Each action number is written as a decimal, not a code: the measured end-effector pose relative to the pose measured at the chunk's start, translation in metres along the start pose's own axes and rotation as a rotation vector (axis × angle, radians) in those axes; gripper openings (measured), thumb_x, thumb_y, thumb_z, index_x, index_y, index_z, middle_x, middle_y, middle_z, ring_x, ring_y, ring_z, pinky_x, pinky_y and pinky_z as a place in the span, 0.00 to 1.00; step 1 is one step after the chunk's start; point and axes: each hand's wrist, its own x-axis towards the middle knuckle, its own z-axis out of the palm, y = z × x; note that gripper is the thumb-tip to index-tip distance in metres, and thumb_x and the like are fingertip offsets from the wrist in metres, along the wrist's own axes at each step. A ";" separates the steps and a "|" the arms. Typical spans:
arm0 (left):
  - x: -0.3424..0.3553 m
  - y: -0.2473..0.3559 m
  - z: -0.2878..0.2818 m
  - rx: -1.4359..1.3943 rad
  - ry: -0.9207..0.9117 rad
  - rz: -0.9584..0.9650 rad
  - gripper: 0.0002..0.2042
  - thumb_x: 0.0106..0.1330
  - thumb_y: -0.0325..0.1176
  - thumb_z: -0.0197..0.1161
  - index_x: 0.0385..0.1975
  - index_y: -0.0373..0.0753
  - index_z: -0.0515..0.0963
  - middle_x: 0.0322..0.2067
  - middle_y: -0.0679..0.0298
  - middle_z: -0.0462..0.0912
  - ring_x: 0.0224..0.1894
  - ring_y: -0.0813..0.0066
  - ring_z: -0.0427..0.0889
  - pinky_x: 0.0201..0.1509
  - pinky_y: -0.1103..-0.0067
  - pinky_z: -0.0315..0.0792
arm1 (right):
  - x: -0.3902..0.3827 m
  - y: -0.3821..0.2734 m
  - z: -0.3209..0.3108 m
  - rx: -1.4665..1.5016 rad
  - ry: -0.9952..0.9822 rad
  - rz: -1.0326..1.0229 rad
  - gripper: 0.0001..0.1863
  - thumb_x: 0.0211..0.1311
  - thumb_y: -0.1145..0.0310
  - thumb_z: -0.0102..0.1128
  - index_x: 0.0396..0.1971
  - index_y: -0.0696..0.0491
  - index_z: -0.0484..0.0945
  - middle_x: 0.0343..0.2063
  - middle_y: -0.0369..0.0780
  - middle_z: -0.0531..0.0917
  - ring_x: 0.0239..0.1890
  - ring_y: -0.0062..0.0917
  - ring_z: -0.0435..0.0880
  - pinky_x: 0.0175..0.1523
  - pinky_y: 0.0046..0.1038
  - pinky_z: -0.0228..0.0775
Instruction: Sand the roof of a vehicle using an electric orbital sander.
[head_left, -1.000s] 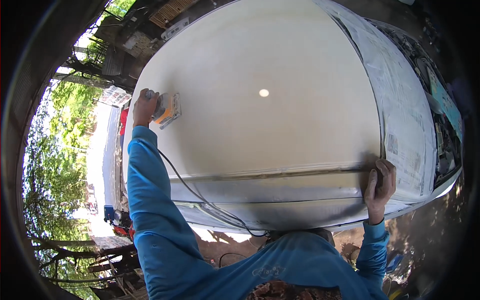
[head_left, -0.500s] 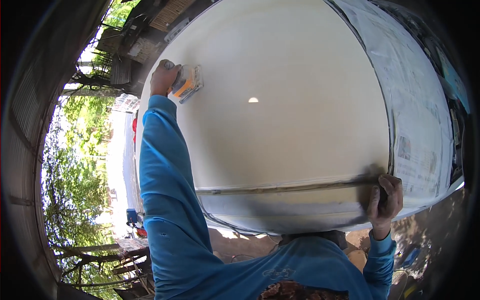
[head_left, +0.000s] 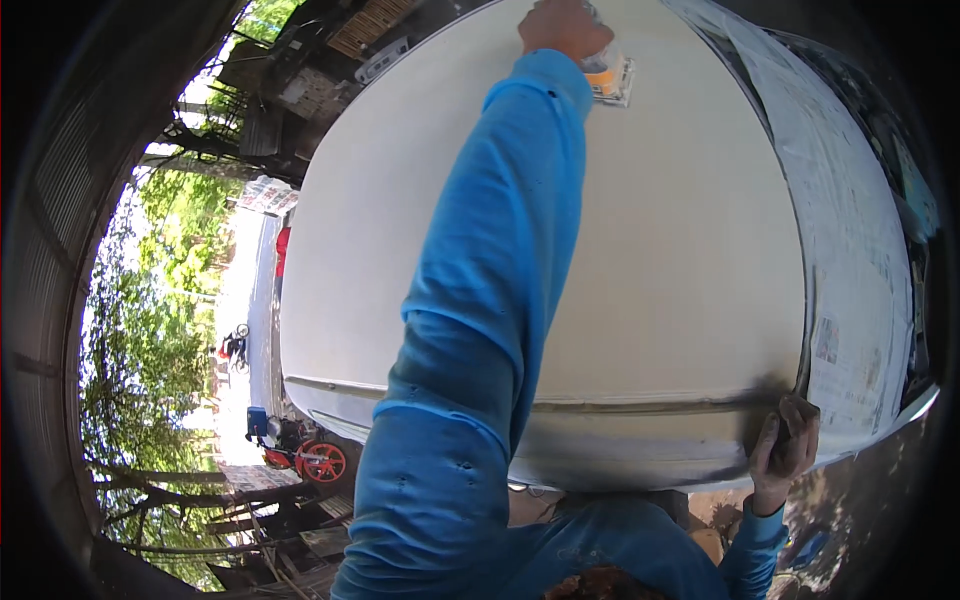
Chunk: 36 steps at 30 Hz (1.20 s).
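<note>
Far out over the cream-coloured vehicle roof [head_left: 680, 230], my left hand [head_left: 565, 30] is wrapped round an orange sander [head_left: 602, 82]. The sander's dusty flat pad lies against the roof, while my hand and sleeve cover part of its body. Down at the near right corner, my right hand [head_left: 788, 450] rests by the roof's edge, thumb and fingers loosely bent and apart, with nothing visible in it. A dark smudge or shadow lies on the roof beside it. Along the near side runs a seam groove [head_left: 650, 407].
Newspaper-like masking sheets [head_left: 850, 220] cover the vehicle's right end. Beyond the left end stand a motorcycle [head_left: 305, 455] with a red wheel, and trees [head_left: 150, 330]. A corrugated metal wall [head_left: 50, 240] rises at far left. Wooden boards and clutter [head_left: 310, 90] lie behind the roof.
My left hand has swept the sander from the roof's left side to the right and farther away. My right hand stays at the near right edge. The view has shifted slightly.
</note>
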 end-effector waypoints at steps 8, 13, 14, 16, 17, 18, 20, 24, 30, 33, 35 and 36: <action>0.000 -0.156 -0.002 0.024 -0.008 -0.210 0.33 0.52 0.55 0.69 0.60 0.50 0.78 0.56 0.56 0.84 0.60 0.53 0.81 0.63 0.61 0.73 | -0.008 0.000 0.002 -0.103 -0.067 0.003 0.09 0.62 0.80 0.55 0.41 0.65 0.78 0.36 0.50 0.80 0.38 0.44 0.81 0.43 0.42 0.76; -0.046 -0.307 -0.023 0.054 0.003 -0.336 0.35 0.54 0.55 0.69 0.61 0.46 0.76 0.57 0.51 0.83 0.61 0.49 0.80 0.65 0.61 0.72 | -0.006 0.000 0.004 -0.103 -0.084 -0.028 0.09 0.61 0.78 0.54 0.39 0.65 0.78 0.34 0.51 0.80 0.37 0.45 0.81 0.43 0.44 0.76; -0.059 -0.330 -0.030 0.029 -0.018 -0.364 0.34 0.54 0.54 0.69 0.60 0.45 0.77 0.56 0.49 0.83 0.60 0.48 0.80 0.64 0.62 0.73 | -0.005 -0.001 0.004 -0.116 -0.107 -0.026 0.10 0.60 0.77 0.53 0.39 0.66 0.78 0.34 0.51 0.80 0.37 0.45 0.81 0.43 0.44 0.76; -0.087 -0.367 -0.040 0.023 0.004 -0.478 0.33 0.54 0.53 0.69 0.59 0.43 0.77 0.54 0.46 0.84 0.59 0.48 0.81 0.63 0.63 0.73 | -0.003 -0.002 0.004 -0.112 -0.113 -0.021 0.12 0.58 0.76 0.53 0.39 0.66 0.78 0.33 0.51 0.80 0.36 0.46 0.80 0.43 0.46 0.76; -0.096 -0.381 -0.046 0.054 -0.032 -0.498 0.34 0.54 0.52 0.69 0.59 0.41 0.77 0.54 0.47 0.84 0.58 0.48 0.82 0.63 0.64 0.73 | -0.002 -0.002 0.004 -0.124 -0.133 -0.026 0.12 0.58 0.76 0.53 0.39 0.66 0.78 0.33 0.51 0.80 0.36 0.46 0.80 0.43 0.46 0.76; -0.105 -0.393 -0.049 0.077 -0.010 -0.555 0.34 0.54 0.52 0.70 0.60 0.39 0.76 0.53 0.47 0.84 0.57 0.50 0.83 0.62 0.65 0.74 | -0.002 -0.003 0.004 -0.126 -0.146 -0.021 0.12 0.57 0.76 0.53 0.39 0.66 0.77 0.33 0.51 0.80 0.36 0.46 0.80 0.43 0.46 0.76; -0.115 -0.406 -0.054 0.070 -0.009 -0.598 0.35 0.54 0.51 0.70 0.61 0.39 0.76 0.54 0.47 0.84 0.57 0.50 0.83 0.62 0.65 0.74 | 0.000 -0.004 0.005 -0.111 -0.134 -0.006 0.11 0.57 0.75 0.53 0.37 0.64 0.77 0.32 0.50 0.79 0.35 0.45 0.79 0.43 0.46 0.76; -0.097 -0.394 -0.045 0.044 -0.014 -0.652 0.36 0.53 0.51 0.70 0.62 0.40 0.75 0.55 0.47 0.83 0.57 0.51 0.83 0.62 0.65 0.74 | 0.003 -0.005 0.005 -0.145 -0.148 -0.006 0.10 0.57 0.73 0.54 0.36 0.62 0.77 0.32 0.48 0.79 0.34 0.44 0.79 0.43 0.46 0.76; -0.004 -0.290 -0.015 0.126 -0.087 -0.355 0.40 0.54 0.52 0.70 0.68 0.43 0.71 0.58 0.48 0.81 0.61 0.48 0.80 0.66 0.63 0.71 | 0.004 -0.006 0.003 -0.140 -0.162 0.030 0.09 0.55 0.68 0.58 0.32 0.57 0.78 0.31 0.44 0.78 0.34 0.41 0.79 0.41 0.42 0.74; 0.036 -0.222 0.009 0.151 0.006 -0.195 0.36 0.54 0.52 0.70 0.63 0.41 0.74 0.54 0.49 0.83 0.58 0.51 0.82 0.63 0.64 0.73 | 0.003 -0.006 0.002 -0.126 -0.154 0.053 0.08 0.54 0.68 0.58 0.30 0.56 0.78 0.31 0.42 0.78 0.34 0.40 0.79 0.41 0.41 0.73; 0.053 -0.181 0.019 0.143 0.053 -0.135 0.33 0.54 0.52 0.70 0.57 0.39 0.78 0.48 0.49 0.87 0.52 0.53 0.85 0.60 0.66 0.75 | 0.003 -0.005 0.002 -0.141 -0.150 0.064 0.07 0.54 0.67 0.59 0.30 0.55 0.78 0.30 0.41 0.78 0.35 0.38 0.78 0.42 0.40 0.72; 0.061 -0.162 0.023 0.153 0.051 -0.089 0.34 0.54 0.52 0.70 0.58 0.38 0.78 0.49 0.49 0.86 0.52 0.53 0.85 0.60 0.66 0.75 | 0.003 -0.004 0.001 -0.128 -0.156 0.054 0.07 0.54 0.67 0.59 0.30 0.55 0.78 0.30 0.41 0.78 0.35 0.38 0.78 0.42 0.40 0.72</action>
